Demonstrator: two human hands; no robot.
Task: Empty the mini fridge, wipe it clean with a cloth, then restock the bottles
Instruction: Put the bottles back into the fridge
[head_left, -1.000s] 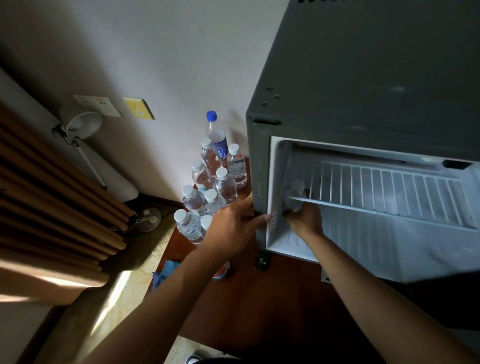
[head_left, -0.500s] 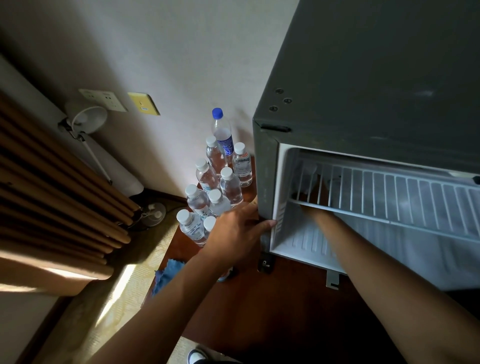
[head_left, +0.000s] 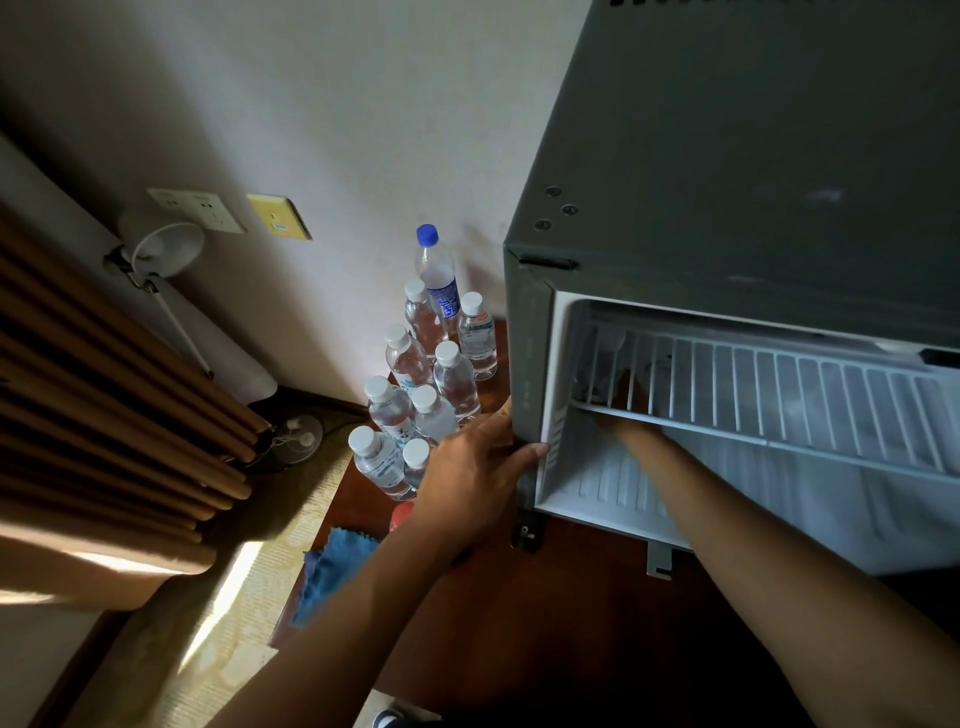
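Deeper goes the right arm: a second ago the right hand sat at the front of the wire shelf with a small bottle in its grip, and now it reaches in beneath that shelf at the left end of the mini fridge, hidden behind the shelf's front bar. Whether its fingers are apart or wrapped round anything, I cannot tell; a pale shape shows behind the wires up at the back left corner, possibly a bottle, too murky to call. That looks like restocking under way, one bottle going in. Meanwhile the left hand braces the fridge, palm on the dark left side and thumb hooked onto the front left edge of the white frame, fingers lying fairly straight, holding nothing. Plenty left to load: the cluster of water bottles stands on the dark wooden desk just left of the fridge, toward the wall, with the taller blue-capped bottle at the back. Near the desk's left edge lies the blue cloth, and a red cap peeks just behind the left wrist.
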